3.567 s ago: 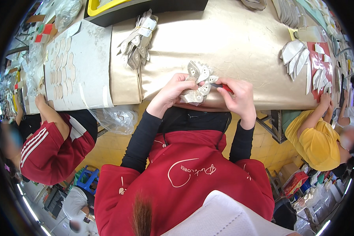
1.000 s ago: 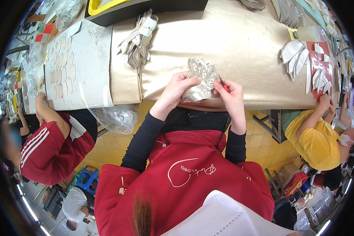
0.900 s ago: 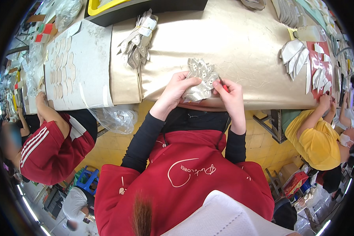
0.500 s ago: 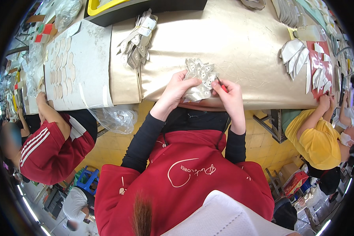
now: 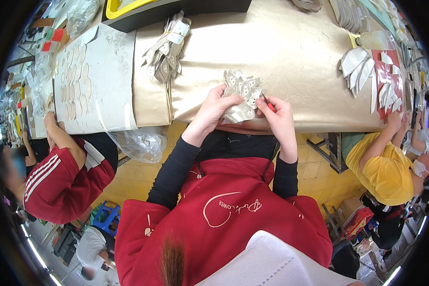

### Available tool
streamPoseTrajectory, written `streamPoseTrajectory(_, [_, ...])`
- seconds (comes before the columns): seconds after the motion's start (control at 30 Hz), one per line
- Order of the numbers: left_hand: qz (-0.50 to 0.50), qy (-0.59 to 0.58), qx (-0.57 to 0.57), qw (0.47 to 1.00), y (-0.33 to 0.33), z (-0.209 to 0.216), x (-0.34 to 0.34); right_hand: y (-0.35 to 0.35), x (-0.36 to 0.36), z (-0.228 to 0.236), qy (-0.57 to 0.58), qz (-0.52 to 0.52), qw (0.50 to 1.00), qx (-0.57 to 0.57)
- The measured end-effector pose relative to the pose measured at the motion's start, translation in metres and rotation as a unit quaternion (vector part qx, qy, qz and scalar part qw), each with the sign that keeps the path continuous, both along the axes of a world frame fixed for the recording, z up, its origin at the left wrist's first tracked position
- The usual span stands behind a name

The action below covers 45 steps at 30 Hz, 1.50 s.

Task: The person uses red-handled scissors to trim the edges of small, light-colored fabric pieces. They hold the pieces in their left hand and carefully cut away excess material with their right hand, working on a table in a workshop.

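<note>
A bunch of glittery silver-beige cut pieces with small holes (image 5: 240, 90) is fanned out above the table's near edge. My left hand (image 5: 219, 104) is closed on its left side, the thumb lying across the pieces. In my right hand (image 5: 280, 117) is a small red-handled tool with a thin dark tip (image 5: 270, 106); its exact kind I cannot make out. That tip points up and left beside the right edge of the bunch, where my right fingertips are against the pieces.
A banded bundle of similar pieces (image 5: 167, 50) lies to the left on the gold-covered table (image 5: 214, 52). Behind it stands a black and yellow tray (image 5: 176, 14). White pieces (image 5: 357, 69) and a red board (image 5: 383, 107) are at right. Co-workers sit at both sides.
My hands and the bunch stay almost in place, with only a slight shift of the right fingers. At right, the co-worker's hands and a dark-clothed person behind have moved a little.
</note>
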<state>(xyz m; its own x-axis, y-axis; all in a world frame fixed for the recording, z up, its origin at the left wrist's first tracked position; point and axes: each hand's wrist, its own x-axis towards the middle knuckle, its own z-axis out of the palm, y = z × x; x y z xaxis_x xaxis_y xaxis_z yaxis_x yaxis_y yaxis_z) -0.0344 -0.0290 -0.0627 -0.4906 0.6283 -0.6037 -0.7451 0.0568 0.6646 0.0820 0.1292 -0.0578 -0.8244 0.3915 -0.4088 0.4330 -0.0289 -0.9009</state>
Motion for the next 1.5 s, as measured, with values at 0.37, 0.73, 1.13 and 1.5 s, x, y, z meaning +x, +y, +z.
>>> streamPoseTrajectory(0.37, [-0.003, -0.001, -0.002, 1.0, 0.0, 0.003, -0.001, 0.0, 0.0, 0.004, -0.003, -0.004, 1.0, -0.005])
streamPoseTrajectory(0.73, [0.003, -0.004, -0.001, 1.0, 0.0, 0.003, 0.0, -0.002, 0.001, 0.008, 0.036, -0.028, 0.999, -0.008])
streamPoseTrajectory(1.13, [-0.008, 0.008, -0.009, 1.0, 0.0, 0.005, -0.001, -0.002, 0.0, 0.012, 0.016, -0.028, 0.999, -0.018])
streamPoseTrajectory(1.5, [-0.022, 0.018, 0.033, 0.999, -0.005, -0.007, 0.003, -0.007, 0.004, -0.005, 0.042, -0.04, 0.997, -0.046])
